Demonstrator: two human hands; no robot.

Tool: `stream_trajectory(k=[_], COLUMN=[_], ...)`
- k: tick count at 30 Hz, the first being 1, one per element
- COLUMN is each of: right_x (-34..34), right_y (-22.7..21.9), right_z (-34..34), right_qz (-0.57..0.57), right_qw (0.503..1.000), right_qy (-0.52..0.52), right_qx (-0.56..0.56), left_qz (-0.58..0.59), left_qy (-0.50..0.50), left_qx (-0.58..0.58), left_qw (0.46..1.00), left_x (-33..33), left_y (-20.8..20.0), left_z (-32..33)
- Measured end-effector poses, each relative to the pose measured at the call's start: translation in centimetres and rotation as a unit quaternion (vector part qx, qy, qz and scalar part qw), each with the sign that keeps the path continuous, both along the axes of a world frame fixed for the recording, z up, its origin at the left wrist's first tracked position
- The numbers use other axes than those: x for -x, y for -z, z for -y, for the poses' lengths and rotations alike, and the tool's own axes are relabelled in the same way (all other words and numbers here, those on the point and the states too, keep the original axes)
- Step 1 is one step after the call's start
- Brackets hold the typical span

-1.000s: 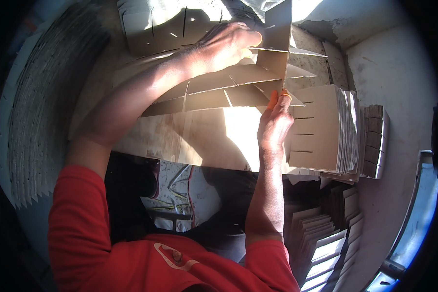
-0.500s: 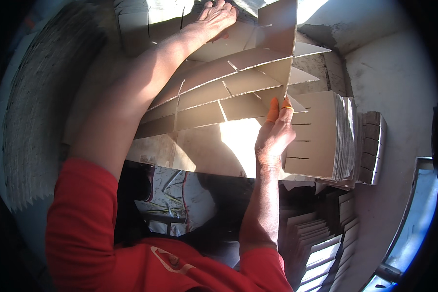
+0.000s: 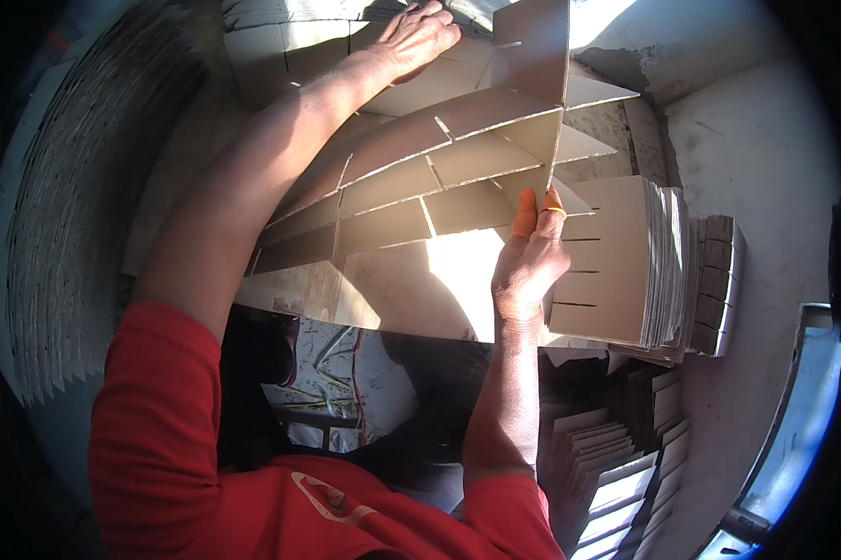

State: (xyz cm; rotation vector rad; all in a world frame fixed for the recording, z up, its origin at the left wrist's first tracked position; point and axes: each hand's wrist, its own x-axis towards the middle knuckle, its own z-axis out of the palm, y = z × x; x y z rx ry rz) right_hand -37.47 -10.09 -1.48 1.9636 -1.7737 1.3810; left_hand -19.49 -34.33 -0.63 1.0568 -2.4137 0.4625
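Observation:
My right hand (image 3: 531,266), with orange covers on thumb and finger, pinches the near end of an upright slotted cardboard strip (image 3: 532,56). That strip crosses several long slotted cardboard strips (image 3: 392,177), which stand on edge and fan out leftward. Slots are visible along their upper edges. At the far side, my left hand (image 3: 420,39) is closed with its fingers curled down, beside a cardboard panel (image 3: 444,75) and the back stack. What those fingers hold, if anything, is hidden.
Below the strips lies a wooden tabletop (image 3: 406,303) with a bright sunlit patch. Slotted cardboard sheets (image 3: 607,266) are stacked at right, more cardboard (image 3: 299,47) at the back, and a tall stack (image 3: 84,205) at left. Lower right are more cardboard pieces (image 3: 616,467).
My left hand has shifted slightly right and its fingers have curled further. The left ends of the long strips have moved a little leftward. My right hand keeps its pinch almost in place.

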Motion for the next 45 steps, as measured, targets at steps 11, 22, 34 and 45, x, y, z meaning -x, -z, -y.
stream_trajectory(k=[11, 22, 34, 45], right_x=[0.1, -0.4, -0.3, -1.2], right_y=[0.0, -1.2, -1.9, -3.3], right_z=[-0.3, -0.8, -1.8, -3.1], right_qz=[-0.018, -0.031, -0.053, 0.013], right_qw=[1.000, 0.999, 0.998, 0.979], right_qy=[0.010, 0.013, 0.034, 0.091], right_qx=[0.016, 0.039, 0.003, -0.183], left_qz=[-0.055, -0.073, -0.224, -0.259], left_qy=[-0.058, 0.061, 0.057, 0.068], left_qx=[-0.174, -0.086, -0.290, -0.293], left_qw=[0.982, 0.992, 0.929, 0.918], left_x=[0.2, -0.5, 0.0, 1.1], left_y=[-3.0, -1.2, -1.1, -0.2], left_z=[-1.9, -1.4, -3.4, -4.2])
